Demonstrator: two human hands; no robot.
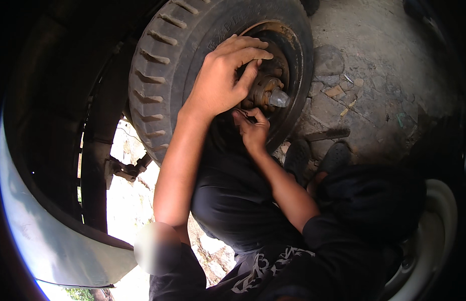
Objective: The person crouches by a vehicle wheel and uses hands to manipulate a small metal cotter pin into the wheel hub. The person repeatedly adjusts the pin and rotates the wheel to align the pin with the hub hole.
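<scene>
A large black tyre [192, 55] with chunky tread stands on a rusty wheel rim [285, 37]. A hub [265, 93] with a grey metal end piece [279, 98] juts out of its middle. Over the upper left of the hub reaches my left hand [228, 75], fingers stretched out and thumb near the index finger, with no object visible in it. Just below, beside the lower left of the hub, my right hand [253, 131] has its thumb and fingers pinched together. Whatever small thing lies between them is dark and hard to make out.
Broken stone and rubble cover the ground [373, 75] to the right, with a flat dark bar [327, 134] near two dark shoes [298, 155]. A pale curved wheel rim [441, 215] is at lower right. Dark vehicle body and a light panel [67, 246] fill the left.
</scene>
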